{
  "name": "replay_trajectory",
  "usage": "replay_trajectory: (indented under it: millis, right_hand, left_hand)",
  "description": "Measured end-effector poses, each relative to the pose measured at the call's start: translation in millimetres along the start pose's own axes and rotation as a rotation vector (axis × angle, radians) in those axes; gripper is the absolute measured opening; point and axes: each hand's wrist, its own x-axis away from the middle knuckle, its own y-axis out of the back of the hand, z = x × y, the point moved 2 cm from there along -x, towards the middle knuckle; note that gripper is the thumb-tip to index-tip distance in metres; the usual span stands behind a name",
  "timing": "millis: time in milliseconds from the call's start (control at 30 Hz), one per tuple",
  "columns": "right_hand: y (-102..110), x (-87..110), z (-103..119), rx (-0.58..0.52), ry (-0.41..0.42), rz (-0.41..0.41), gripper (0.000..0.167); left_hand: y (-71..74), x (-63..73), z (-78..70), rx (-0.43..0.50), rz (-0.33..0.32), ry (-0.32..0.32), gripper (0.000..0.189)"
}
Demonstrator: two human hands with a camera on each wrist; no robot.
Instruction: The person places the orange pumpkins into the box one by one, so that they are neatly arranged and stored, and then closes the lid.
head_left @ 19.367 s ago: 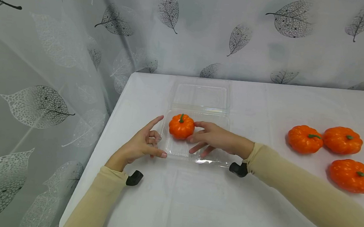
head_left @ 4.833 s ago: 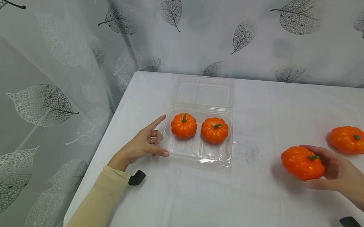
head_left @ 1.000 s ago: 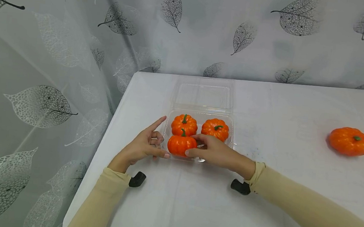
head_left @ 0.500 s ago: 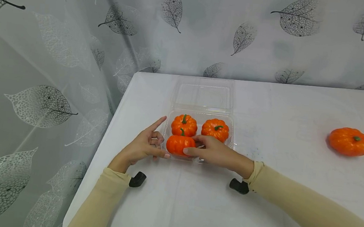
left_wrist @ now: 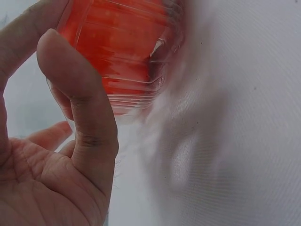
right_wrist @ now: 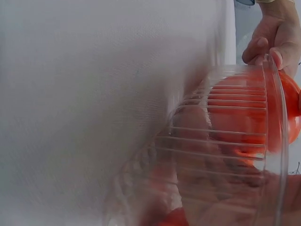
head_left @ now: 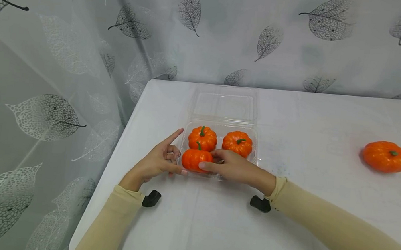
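Observation:
My right hand (head_left: 234,167) grips a small orange toy pumpkin (head_left: 193,160) in the front left compartment of a clear plastic clamshell container (head_left: 256,144). Behind it sits a second pumpkin (head_left: 203,137), and a third pumpkin (head_left: 236,141) lies in the back right, partly covered by my hand. My left hand (head_left: 155,159) rests against the container's left side, index finger and thumb stretched along it, other fingers bent. In the left wrist view, the thumb (left_wrist: 89,103) stands beside the ribbed wall. The right wrist view shows the held pumpkin (right_wrist: 235,103) through that wall.
The container's lid (head_left: 224,103) lies flipped back toward the table's far edge. Another orange pumpkin (head_left: 384,157) sits far right on the white tablecloth (head_left: 284,237). A leaf-patterned curtain (head_left: 217,30) hangs behind and to the left.
Over the last second my right hand has slid the gripped pumpkin slightly left. Earlier it carried that pumpkin from the table's right side into the container. The left hand has stayed put.

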Motion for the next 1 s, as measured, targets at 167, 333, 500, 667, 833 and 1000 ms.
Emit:
replay_trajectory:
  millis: [167, 333, 500, 667, 833, 1000]
  right_hand:
    - [-0.6, -2.7, 0.6, 0.052, 0.019, -0.005, 0.071]
    - [-2.7, -4.6, 1.1, 0.080, 0.026, -0.020, 0.072]
    - [-5.9, -4.2, 1.0, 0.120, 0.049, -0.061, 0.070]
    - [-7.3, -2.4, -0.6, 0.124, 0.051, -0.081, 0.070]
    - [-7.4, -2.0, -3.0, 0.091, 0.035, -0.071, 0.072]
    - [-5.5, 0.8, -3.3, 0.079, 0.038, -0.071, 0.076]
  left_hand:
    - [-0.3, 0.9, -1.1, -0.002, 0.003, -0.002, 0.119]
    - [0.1, 0.5, -1.0, 0.001, 0.008, -0.005, 0.119]
    - [-0.4, 1.0, -1.1, 0.003, 0.005, -0.004, 0.120]
    - [-0.3, 0.8, -0.9, 0.007, 0.005, -0.006, 0.120]
    - [-0.7, 0.3, -0.8, 0.009, 0.006, -0.006, 0.119]
    - [-0.7, -0.4, -0.1, 0.002, 0.009, -0.009, 0.118]
